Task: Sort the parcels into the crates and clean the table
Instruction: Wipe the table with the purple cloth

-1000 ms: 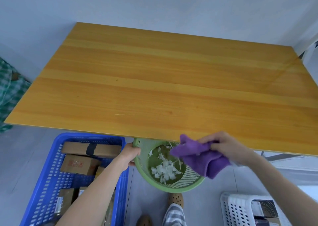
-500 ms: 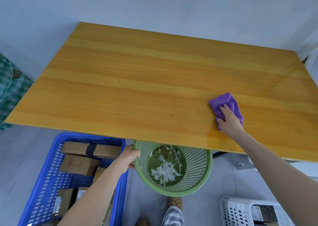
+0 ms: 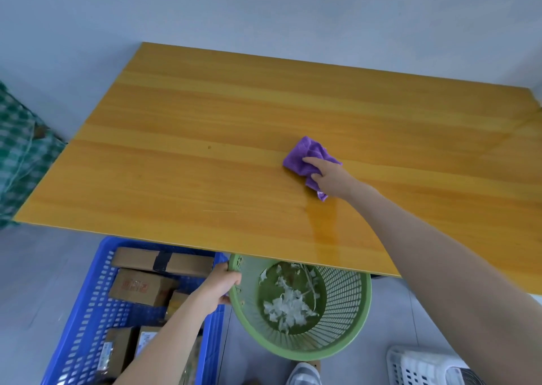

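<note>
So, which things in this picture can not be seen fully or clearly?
All in the head view:
White crate: cut off by the bottom edge.
Blue crate: nearer parcels hidden by the left arm, labels too small.
Green basket: far rim under the table.

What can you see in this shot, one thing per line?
table: one, yellow-orange wood, centre, wet streak
cloth: one, purple, on the table right of centre
basket: one, green, under the table's near edge
paper scraps: many, white, inside the basket
blue crate: one, floor at left
parcels: several, brown, in the blue crate
white crate: one, bottom right
checked fabric: one, green, far left
left hand: grips the basket's rim
right hand: presses the cloth
</note>
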Tool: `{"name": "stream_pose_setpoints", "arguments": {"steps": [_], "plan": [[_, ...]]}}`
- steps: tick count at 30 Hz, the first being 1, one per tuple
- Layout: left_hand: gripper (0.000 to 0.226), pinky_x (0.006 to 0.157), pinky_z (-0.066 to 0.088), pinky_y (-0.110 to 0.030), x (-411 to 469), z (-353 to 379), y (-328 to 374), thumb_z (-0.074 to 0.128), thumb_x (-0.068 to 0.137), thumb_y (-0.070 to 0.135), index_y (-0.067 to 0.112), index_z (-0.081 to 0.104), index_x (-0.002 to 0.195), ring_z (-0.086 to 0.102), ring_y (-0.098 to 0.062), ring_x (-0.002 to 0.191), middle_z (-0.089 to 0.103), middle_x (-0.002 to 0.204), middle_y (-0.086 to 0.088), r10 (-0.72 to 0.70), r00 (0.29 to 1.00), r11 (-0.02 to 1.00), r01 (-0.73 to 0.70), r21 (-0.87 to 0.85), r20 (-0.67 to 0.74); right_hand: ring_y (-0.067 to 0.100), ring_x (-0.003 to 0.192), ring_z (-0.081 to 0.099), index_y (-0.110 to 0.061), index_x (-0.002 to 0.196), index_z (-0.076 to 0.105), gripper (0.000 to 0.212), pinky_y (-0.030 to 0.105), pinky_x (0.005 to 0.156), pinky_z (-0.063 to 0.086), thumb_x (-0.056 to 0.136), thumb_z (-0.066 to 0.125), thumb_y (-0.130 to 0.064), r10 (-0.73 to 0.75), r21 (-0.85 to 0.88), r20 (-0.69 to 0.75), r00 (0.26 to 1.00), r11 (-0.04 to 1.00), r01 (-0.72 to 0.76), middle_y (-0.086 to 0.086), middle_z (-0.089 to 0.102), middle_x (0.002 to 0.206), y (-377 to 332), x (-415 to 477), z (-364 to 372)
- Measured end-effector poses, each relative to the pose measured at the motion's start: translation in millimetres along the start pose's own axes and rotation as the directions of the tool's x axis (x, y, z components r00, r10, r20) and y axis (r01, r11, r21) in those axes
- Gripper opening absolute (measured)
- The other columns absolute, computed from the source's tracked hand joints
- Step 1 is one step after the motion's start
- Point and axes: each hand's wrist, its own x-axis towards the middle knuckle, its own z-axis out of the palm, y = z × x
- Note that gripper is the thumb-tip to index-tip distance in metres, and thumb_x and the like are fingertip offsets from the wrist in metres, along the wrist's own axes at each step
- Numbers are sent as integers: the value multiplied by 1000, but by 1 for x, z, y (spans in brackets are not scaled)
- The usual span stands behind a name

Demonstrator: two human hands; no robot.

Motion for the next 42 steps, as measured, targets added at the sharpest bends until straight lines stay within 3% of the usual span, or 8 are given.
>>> {"name": "stream_pose_setpoints", "arguments": {"steps": [4, 9, 13, 19, 28, 33, 38, 42], "plan": [[24, 78, 56, -51, 2, -2, 2, 41, 83, -8, 4, 53, 100, 60, -31, 87, 57, 108, -19, 3, 1000, 999, -3, -51, -3, 26, 123, 44, -27, 147, 30, 55, 28, 96, 35, 96, 40, -9, -88, -5, 43, 995, 996, 88, 4, 42, 143, -20, 11, 7], [23, 78, 56, -50, 0, -2, 4, 40, 85, -10, 10, 52, 91, 58, -28, 81, 54, 93, -13, 8, 1000, 994, -10, -111, -22, 21, 123, 45, -28, 138, 44, 63, 26, 98, 39, 84, 43, 4, -163, 95, 109, 981, 984, 153, -6, 48, 140, -33, 13, 12], [24, 76, 57, -50, -4, -5, 1, 40, 85, -10, 10, 52, 90, 59, -29, 81, 55, 94, -14, 10, 999, 993, -14, -114, -35, 0, 103, 54, -22, 122, 60, 61, 8, 79, 39, 74, 42, 11, -222, 197, 146, 964, 962, 192, -12, 64, 120, -40, -8, 24], [23, 65, 58, -43, -16, -9, -5, 38, 84, -12, 6, 52, 89, 58, -28, 74, 56, 87, -14, 31, 998, 990, -37, -133, -48, -18, 70, 55, -20, 114, 63, 55, 5, 59, 41, 74, 41, 12, -281, 259, 177, 943, 938, 231, -13, 70, 105, -40, -57, 54], [24, 73, 56, -46, -22, -10, -7, 39, 82, -12, 5, 53, 89, 60, -31, 78, 60, 87, -17, 36, 997, 993, -43, -111, -68, 28, 93, 67, -34, 96, 64, 55, 47, 76, 56, 75, 42, 11, -341, 355, 201, 918, 899, 256, -29, 69, 85, -32, -117, 80], [27, 64, 55, -42, -25, -11, -8, 38, 84, -13, 8, 55, 88, 60, -30, 72, 61, 81, -15, 33, 997, 991, -42, -127, -73, 2, 64, 62, -15, 106, 68, 51, 22, 59, 54, 78, 38, 14, -283, 248, 420, 862, 950, 191, -6, 71, 100, -18, -139, 96], [26, 75, 56, -49, -20, -22, -10, 39, 85, -10, 6, 57, 97, 61, -34, 79, 63, 89, -17, 57, 997, 993, -62, -100, -50, -11, 93, 61, -21, 105, 72, 58, 14, 86, 48, 74, 38, 15, -141, 299, 221, 965, 952, 70, -21, 69, 94, 8, -153, 117], [29, 76, 56, -50, -19, -36, -15, 39, 84, -11, 4, 55, 103, 61, -34, 79, 61, 92, -18, 35, 997, 995, -41, -96, -62, -4, 63, 61, -27, 82, 76, 57, 9, 57, 45, 80, 40, 17, -81, 612, 133, 988, 791, -18, -11, 72, 80, -4, -146, 86]]}}
